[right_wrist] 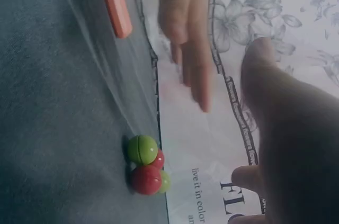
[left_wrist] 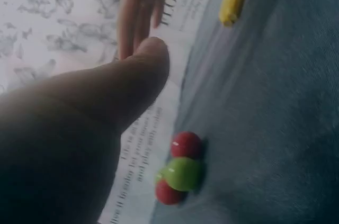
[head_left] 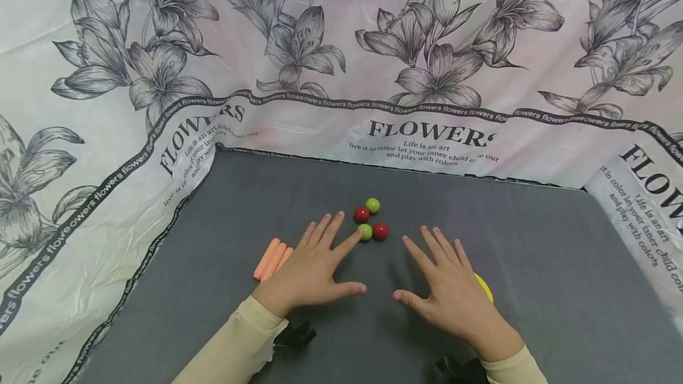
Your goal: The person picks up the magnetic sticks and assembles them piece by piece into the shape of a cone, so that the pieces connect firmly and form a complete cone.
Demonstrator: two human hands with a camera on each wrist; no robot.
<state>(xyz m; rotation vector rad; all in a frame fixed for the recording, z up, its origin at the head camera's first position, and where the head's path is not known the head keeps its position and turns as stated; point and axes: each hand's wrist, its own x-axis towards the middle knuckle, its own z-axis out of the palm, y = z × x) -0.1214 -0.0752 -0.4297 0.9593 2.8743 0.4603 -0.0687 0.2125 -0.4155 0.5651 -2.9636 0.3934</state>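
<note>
Both hands lie flat on the grey mat (head_left: 533, 265), and nothing is picked up. The four small balls sit in a tight cluster just beyond the fingertips: a green ball (head_left: 373, 205) at the far end, a red ball (head_left: 361, 214) beside it, a second green ball (head_left: 365, 232) nearer in, and a second red ball (head_left: 380, 231) touching it. The left hand (head_left: 312, 268) rests palm down, fingers straight and spread, its index tip touching or almost touching the near green one. The right hand (head_left: 450, 289) mirrors it, fingers fanned out, thumb pointing inward, gripping nothing. Orange sticks (head_left: 273, 258) lie just left of the left hand; a yellow piece (head_left: 484, 287) peeks out from under the right. By my read, the handling hasn't begun: everything sits loose on the mat.
</note>
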